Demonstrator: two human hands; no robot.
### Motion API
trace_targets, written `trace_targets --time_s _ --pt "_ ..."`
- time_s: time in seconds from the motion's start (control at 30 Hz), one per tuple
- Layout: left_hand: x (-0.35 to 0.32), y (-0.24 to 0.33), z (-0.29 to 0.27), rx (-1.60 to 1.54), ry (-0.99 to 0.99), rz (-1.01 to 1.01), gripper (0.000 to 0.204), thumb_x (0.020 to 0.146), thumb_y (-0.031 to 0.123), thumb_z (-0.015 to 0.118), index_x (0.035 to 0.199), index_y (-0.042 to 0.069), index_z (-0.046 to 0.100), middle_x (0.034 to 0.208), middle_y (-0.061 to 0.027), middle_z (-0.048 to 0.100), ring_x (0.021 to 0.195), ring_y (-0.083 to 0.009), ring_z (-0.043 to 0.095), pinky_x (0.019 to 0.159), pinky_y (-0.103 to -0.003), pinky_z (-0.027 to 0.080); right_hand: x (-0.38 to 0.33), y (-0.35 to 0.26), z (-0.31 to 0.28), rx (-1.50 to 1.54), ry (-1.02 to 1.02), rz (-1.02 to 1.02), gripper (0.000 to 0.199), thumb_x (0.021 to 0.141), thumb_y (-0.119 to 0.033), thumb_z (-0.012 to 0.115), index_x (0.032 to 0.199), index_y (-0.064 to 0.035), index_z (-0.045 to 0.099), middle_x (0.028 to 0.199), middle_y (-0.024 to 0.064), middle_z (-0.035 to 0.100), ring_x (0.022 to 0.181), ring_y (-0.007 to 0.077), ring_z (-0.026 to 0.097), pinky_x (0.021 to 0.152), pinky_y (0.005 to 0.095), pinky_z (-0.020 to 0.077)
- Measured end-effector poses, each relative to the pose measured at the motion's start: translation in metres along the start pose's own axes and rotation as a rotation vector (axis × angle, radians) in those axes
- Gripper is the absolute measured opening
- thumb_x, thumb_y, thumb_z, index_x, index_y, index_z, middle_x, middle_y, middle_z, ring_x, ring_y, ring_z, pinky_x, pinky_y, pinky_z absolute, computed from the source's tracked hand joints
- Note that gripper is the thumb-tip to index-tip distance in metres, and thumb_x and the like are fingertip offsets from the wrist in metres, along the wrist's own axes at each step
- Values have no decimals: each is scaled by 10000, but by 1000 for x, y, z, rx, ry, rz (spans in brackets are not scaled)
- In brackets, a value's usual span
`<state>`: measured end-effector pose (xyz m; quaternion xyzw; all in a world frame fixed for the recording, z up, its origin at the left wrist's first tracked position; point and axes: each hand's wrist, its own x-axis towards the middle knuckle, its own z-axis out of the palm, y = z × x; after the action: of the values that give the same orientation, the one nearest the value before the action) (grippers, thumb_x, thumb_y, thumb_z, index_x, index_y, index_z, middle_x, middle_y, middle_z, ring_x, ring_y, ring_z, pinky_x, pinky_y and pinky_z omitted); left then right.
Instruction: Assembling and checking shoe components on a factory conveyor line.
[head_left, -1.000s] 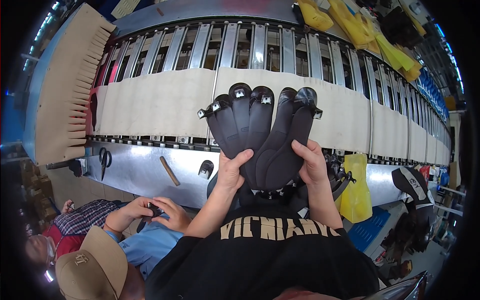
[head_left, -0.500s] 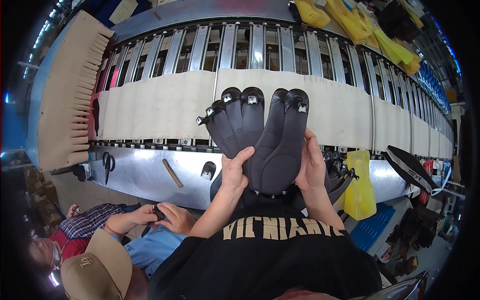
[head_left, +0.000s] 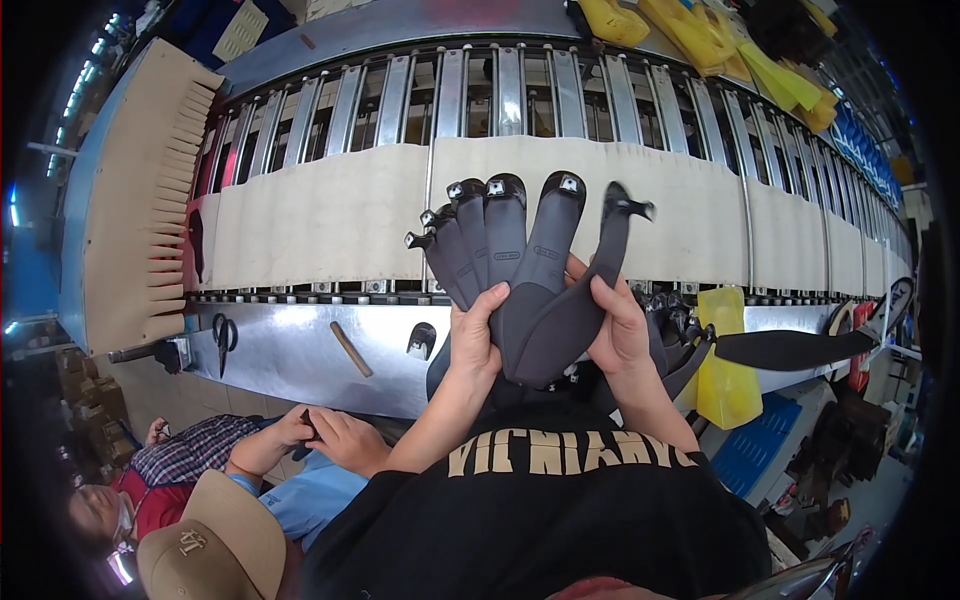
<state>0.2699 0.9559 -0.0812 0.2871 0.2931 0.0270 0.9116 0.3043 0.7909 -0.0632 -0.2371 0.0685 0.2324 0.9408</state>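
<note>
A fanned bunch of dark grey, soft-looking long pieces [head_left: 548, 290] is held in front of my chest. They have rounded glossy black tips with small shiny bits, and wide overlapping lower ends. My left hand [head_left: 474, 335] is closed on the bunch's left side, thumb in front, its other fingers mostly hidden behind. My right hand [head_left: 618, 330] grips the rightmost grey piece [head_left: 612, 240], thumb in front; this piece stands apart from the others, its tip turned sideways. More black pieces with shiny ends [head_left: 680, 335] lie just right of my right hand, partly hidden.
Ahead runs a slatted metal conveyor [head_left: 395, 95] with a cream cloth [head_left: 340, 215]. Scissors [head_left: 223, 342], a brown stick [head_left: 350, 348] and a small black tip piece [head_left: 421, 340] lie on the metal ledge. A yellow piece [head_left: 722, 385] hangs right. A co-worker's hands [head_left: 335, 435] work left.
The rightmost grey piece has swung away from its neighbour, its tip turning sideways under my right hand. At far right, a long black piece has changed from slanting to nearly level, reaching further left.
</note>
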Motion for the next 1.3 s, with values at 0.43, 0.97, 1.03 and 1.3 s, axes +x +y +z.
trace_targets --time_s 0.43,0.97,1.03,1.3 --pt "1 7 -2 -37 -64 56 274 835 30 615 1101 -21 571 1004 -109 650 873 -196 655 797 -324 549 -73 -90 -55 -804 315 -97 516 806 45 610 1303 27 468 1160 113 618 1029 195 612 912 313 479" --pt "-9 12 -2 42 -52 57 239 835 8 637 1069 -15 597 982 -103 665 849 -183 664 763 -312 555 -131 -65 -105 -2213 571 -85 405 624 -92 777 1012 -104 662 921 135 626 933 329 559 787 412 450" --pt "-10 11 -1 53 -48 72 230 831 4 641 1058 -12 611 973 -104 671 852 -183 665 770 -309 555 -124 -73 -91 -2242 531 -166 347 682 -111 762 1012 -79 657 855 130 646 833 320 600 715 399 474" --pt "-18 6 0 95 -128 69 241 813 -21 637 1053 -16 632 994 -97 677 858 -179 663 774 -299 545 -65 -44 -45 -1407 360 -229 236 910 -109 597 1113 3 642 843 62 689 764 85 618 701 230 488"
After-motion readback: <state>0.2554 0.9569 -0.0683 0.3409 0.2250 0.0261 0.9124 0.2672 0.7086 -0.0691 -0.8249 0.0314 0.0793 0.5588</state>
